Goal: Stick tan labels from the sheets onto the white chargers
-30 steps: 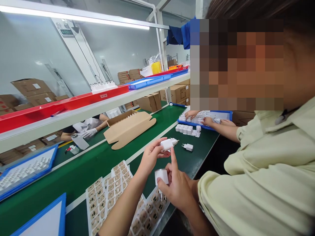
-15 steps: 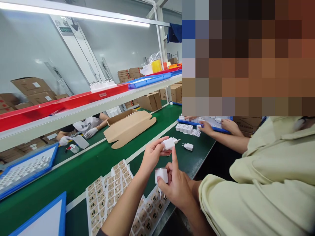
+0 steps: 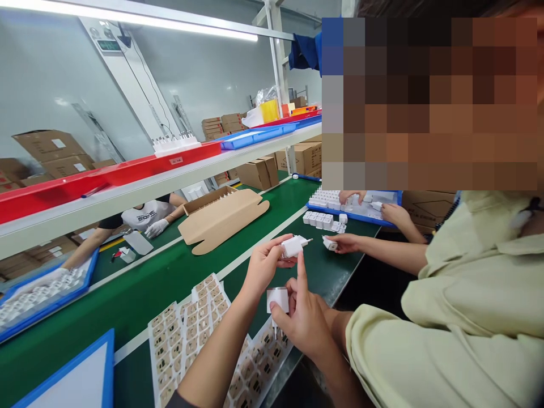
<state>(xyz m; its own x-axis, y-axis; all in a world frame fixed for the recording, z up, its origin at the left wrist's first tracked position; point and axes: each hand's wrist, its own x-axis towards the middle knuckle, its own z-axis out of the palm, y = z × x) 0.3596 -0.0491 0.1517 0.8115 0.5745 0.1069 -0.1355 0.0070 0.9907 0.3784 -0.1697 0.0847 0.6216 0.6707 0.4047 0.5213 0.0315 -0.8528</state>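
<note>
Two white plug chargers are in my hands at the middle of the view. My left hand is closed on one charger, its pins pointing right. Just below, my right hand grips another charger between thumb and curled fingers, pins down. My right index finger stretches up to the upper charger and appears to touch its lower side. Under my forearms lie white sheets of tan die-cut pieces. To the right, a co-worker's hand holds a further white charger.
Beyond my hands stand rows of white chargers and a blue-rimmed tray. An open cardboard box lies on the green belt. A shelf with red trays crosses above. Another person reaches into a tray at left.
The co-worker at right has picked up the charger that lay on the table. The person across has stretched an arm to the tray at left. My hands have hardly moved.
</note>
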